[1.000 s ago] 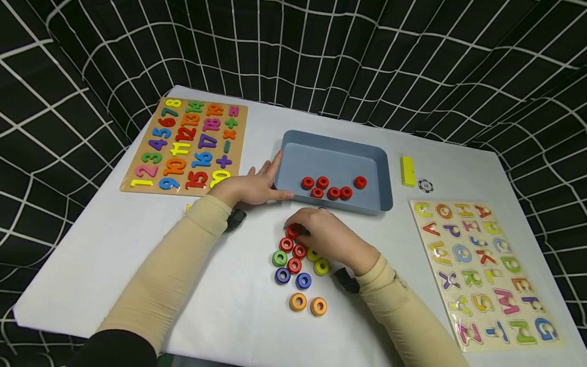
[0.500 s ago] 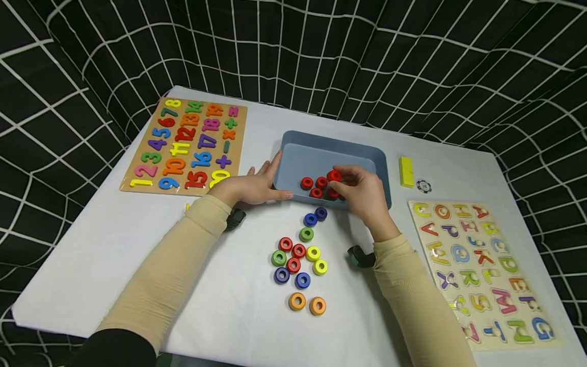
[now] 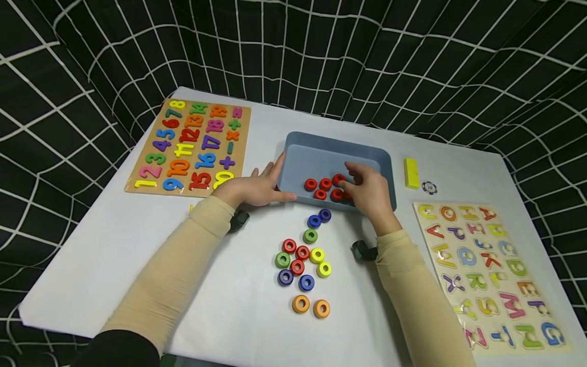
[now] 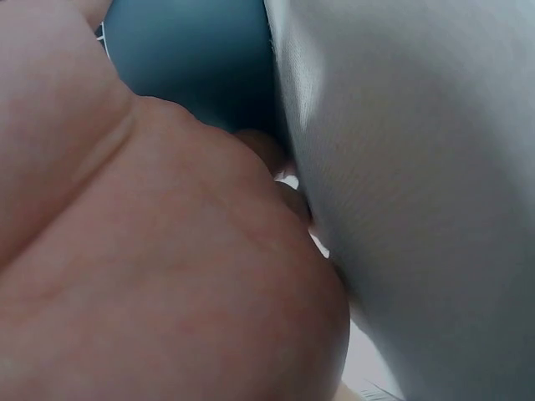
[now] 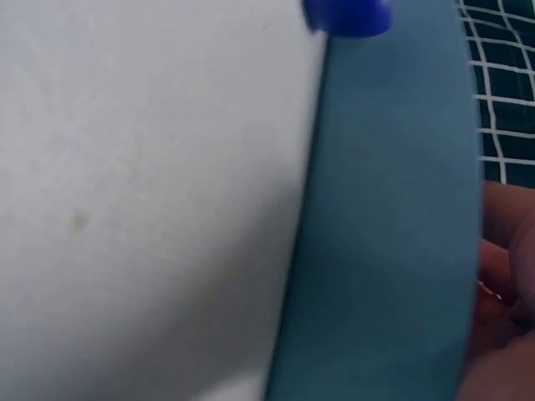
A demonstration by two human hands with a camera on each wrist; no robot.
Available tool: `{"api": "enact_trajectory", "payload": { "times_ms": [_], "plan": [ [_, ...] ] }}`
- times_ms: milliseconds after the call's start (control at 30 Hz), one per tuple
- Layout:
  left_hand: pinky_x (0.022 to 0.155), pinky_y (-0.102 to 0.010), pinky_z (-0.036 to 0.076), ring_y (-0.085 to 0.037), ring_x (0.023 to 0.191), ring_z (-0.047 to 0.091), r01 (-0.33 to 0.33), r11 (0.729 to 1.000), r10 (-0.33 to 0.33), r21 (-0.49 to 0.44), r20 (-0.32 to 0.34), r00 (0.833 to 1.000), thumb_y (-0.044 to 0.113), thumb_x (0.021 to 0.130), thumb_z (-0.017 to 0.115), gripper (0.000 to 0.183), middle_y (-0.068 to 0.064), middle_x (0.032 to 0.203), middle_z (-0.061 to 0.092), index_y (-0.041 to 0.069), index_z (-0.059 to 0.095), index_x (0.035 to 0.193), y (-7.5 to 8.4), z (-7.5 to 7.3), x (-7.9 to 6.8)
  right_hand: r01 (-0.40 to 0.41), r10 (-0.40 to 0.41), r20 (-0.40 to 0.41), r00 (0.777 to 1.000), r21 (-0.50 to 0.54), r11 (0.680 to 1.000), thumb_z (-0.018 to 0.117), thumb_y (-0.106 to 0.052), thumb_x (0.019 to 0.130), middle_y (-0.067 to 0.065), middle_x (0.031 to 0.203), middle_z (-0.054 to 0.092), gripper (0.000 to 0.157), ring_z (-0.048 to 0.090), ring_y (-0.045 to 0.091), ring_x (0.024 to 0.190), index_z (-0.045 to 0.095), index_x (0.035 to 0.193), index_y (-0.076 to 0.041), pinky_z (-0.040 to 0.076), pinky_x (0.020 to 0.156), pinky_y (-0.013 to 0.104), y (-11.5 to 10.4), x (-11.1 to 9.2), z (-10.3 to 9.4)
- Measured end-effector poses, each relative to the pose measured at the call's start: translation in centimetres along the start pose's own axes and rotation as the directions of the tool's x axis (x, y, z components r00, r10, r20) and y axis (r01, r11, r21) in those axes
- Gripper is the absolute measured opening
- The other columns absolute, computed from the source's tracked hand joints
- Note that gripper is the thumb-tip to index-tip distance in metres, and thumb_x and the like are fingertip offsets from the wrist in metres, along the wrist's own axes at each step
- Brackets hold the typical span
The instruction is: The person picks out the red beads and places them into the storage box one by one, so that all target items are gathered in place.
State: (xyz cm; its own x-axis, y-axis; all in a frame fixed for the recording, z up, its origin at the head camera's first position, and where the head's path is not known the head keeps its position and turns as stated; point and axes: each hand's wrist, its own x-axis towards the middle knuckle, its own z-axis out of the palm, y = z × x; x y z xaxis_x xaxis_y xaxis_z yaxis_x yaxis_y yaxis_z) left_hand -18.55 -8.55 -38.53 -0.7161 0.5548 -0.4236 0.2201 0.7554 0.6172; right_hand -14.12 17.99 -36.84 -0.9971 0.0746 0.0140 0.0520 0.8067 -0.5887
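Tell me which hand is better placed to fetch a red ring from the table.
Right, probably: the right hand is at the red rings in the blue tray, while the left hand lies against the tray's left end, perhaps steadying it.

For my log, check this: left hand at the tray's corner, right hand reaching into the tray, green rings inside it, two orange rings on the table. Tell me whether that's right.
Not quite: the rings inside the tray are red, not green, as the head view shows. The left hand, right hand and two orange rings are as you say.
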Motion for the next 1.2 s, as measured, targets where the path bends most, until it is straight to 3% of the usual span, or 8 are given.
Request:
{"api": "enact_trajectory", "payload": {
  "times_ms": [300,400,500,600,667,900,1067,1200],
  "plan": [
    [0.121,-0.047,-0.012,-0.02,0.15,-0.016,0.005,1.0,-0.005,0.004,-0.003,1.0,0.066,0.088,0.051,0.111,-0.011,0.162,-0.014,0.03,-0.039,0.142,-0.1,0.0,-0.1,0.151,-0.158,0.088,0.983,0.081,0.985,0.071,-0.02,0.088,0.005,0.128,0.062,0.045,0.061,0.025,0.116,0.06,0.131,-0.018,0.051,0.096,0.044,-1.8,-3.9,-0.8],
    [0.121,-0.047,-0.011,-0.02,0.15,-0.016,0.003,1.0,-0.002,0.01,-0.005,1.0,0.066,0.088,0.05,0.11,-0.011,0.162,-0.013,0.03,-0.039,0.142,0.0,-0.1,-0.1,0.274,-0.286,0.17,0.943,0.089,0.958,0.073,-0.016,0.085,0.003,0.12,0.067,0.04,0.066,0.021,0.107,0.065,0.124,-0.016,0.054,0.092,0.042,-3.2,-6.2,-0.8],
    [0.121,-0.047,-0.011,-0.02,0.15,-0.016,0.001,1.0,-0.001,0.013,-0.007,1.0,0.067,0.088,0.05,0.11,-0.01,0.162,-0.013,0.03,-0.039,0.142,0.1,-0.2,-0.3,0.38,-0.38,0.29,0.878,0.061,0.923,0.075,-0.013,0.083,0.0,0.108,0.07,0.032,0.067,0.015,0.095,0.069,0.114,-0.015,0.056,0.086,0.036,-4.6,-8.4,-0.4],
    [0.121,-0.046,-0.012,-0.02,0.15,-0.016,0.005,1.0,-0.005,0.01,-0.005,1.0,0.068,0.087,0.05,0.111,-0.01,0.162,-0.013,0.031,-0.039,0.142,0.2,-0.4,-0.4,0.457,-0.411,0.398,0.82,-0.025,0.889,0.076,-0.013,0.082,-0.003,0.098,0.07,0.026,0.064,0.01,0.087,0.071,0.107,-0.014,0.055,0.08,0.029,-5.6,-9.9,0.4],
    [0.121,-0.047,-0.012,-0.02,0.15,-0.016,0.005,1.0,-0.005,0.012,-0.002,1.0,0.069,0.086,0.049,0.112,-0.01,0.162,-0.013,0.031,-0.039,0.142,0.2,-0.4,-0.5,0.496,-0.41,0.436,0.801,-0.098,0.863,0.076,-0.014,0.082,-0.003,0.096,0.069,0.023,0.062,0.01,0.087,0.072,0.105,-0.013,0.054,0.079,0.028,-6.0,-10.5,1.0],
    [0.121,-0.046,-0.012,-0.019,0.15,-0.016,0.0,1.0,0.0,0.015,-0.002,1.0,0.07,0.086,0.049,0.112,-0.009,0.162,-0.013,0.03,-0.039,0.142,0.2,-0.3,-0.4,0.52,-0.409,0.435,0.802,-0.172,0.837,0.078,-0.009,0.079,-0.002,0.098,0.068,0.023,0.06,0.013,0.095,0.072,0.101,-0.012,0.054,0.085,0.03,-6.0,-11.3,2.2],
    [0.121,-0.046,-0.012,-0.019,0.15,-0.016,0.005,1.0,-0.005,0.012,-0.001,1.0,0.069,0.086,0.05,0.112,-0.01,0.163,-0.012,0.03,-0.039,0.142,0.3,-0.2,-0.4,0.551,-0.435,0.423,0.795,-0.205,0.809,0.079,-0.008,0.076,-0.001,0.096,0.067,0.023,0.06,0.012,0.091,0.072,0.098,-0.01,0.055,0.08,0.028,-5.9,-11.4,2.6],
    [0.121,-0.046,-0.012,-0.019,0.15,-0.017,0.01,1.0,-0.01,0.003,0.004,1.0,0.068,0.087,0.05,0.111,-0.01,0.162,-0.013,0.031,-0.039,0.142,0.3,-0.2,-0.3,0.53,-0.417,0.427,0.802,-0.188,0.827,0.079,-0.011,0.077,-0.002,0.096,0.065,0.024,0.058,0.01,0.086,0.07,0.1,-0.012,0.055,0.078,0.026,-5.7,-11.2,2.2]
  ]
}}
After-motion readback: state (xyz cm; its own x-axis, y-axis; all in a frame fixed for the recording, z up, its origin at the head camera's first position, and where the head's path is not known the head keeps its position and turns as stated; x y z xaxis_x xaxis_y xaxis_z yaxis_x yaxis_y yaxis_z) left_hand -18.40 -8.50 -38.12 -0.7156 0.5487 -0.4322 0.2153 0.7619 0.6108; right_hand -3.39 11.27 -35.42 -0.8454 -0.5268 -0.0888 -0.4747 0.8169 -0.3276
